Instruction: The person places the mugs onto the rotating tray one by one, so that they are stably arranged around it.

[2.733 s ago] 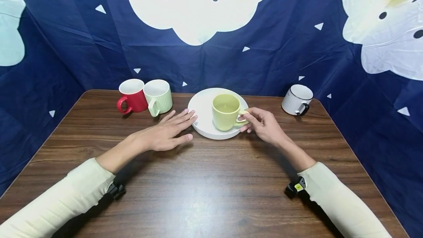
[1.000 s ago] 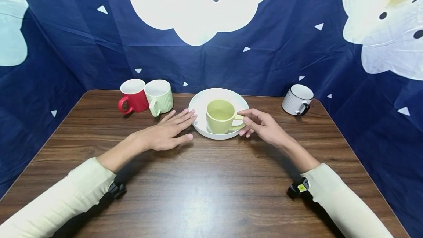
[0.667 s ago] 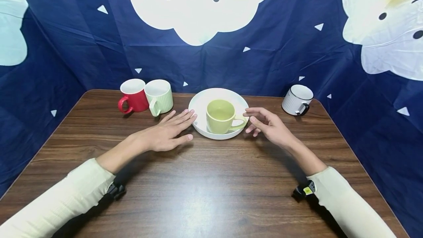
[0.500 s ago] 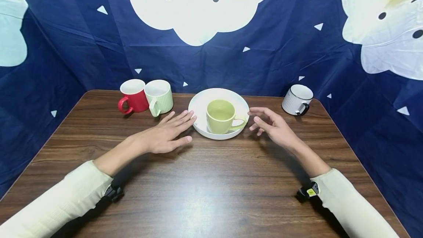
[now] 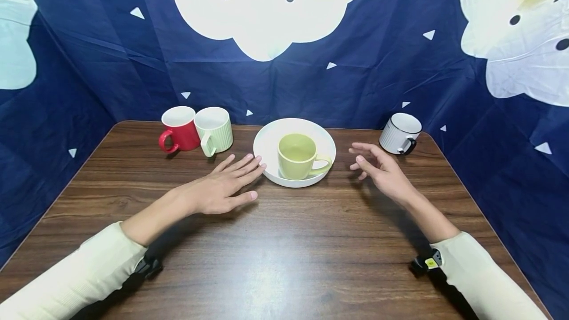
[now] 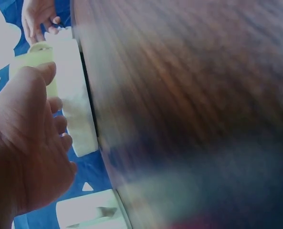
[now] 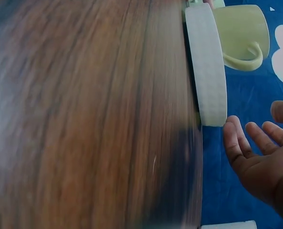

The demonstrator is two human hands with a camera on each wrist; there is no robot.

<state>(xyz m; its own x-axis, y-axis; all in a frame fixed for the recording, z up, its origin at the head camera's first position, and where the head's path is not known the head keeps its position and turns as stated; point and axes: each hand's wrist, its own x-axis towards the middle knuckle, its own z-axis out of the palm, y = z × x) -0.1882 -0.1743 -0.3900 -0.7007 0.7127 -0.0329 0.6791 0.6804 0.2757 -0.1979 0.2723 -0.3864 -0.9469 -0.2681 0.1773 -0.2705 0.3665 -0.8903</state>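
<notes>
A yellow-green mug [image 5: 295, 162] stands upright on a round white plate [image 5: 268, 137] with a raised rim, its handle pointing right. To the plate's left, my left hand [image 5: 220, 189] is spread palm down, fingertips right at the rim and holding nothing. My right hand [image 5: 384, 172] hovers over the table to the right of the plate, fingers loosely bent and apart from the mug handle. In the right wrist view the mug [image 7: 244, 33] sits on the plate [image 7: 208, 71], with the right hand [image 7: 267, 162] below it in that picture.
A red mug [image 5: 184, 135] and a pale green ribbed mug [image 5: 220, 135] stand side by side at the back left. At the back right is a white ribbed mug [image 5: 393, 135] with a black handle. Blue cloth [image 5: 284, 88] hangs behind the wooden table [image 5: 266, 241].
My right hand let go of the yellow-green mug's handle and moved off to the right. The mug came down nearer the plate's front. My left hand drew back slightly.
</notes>
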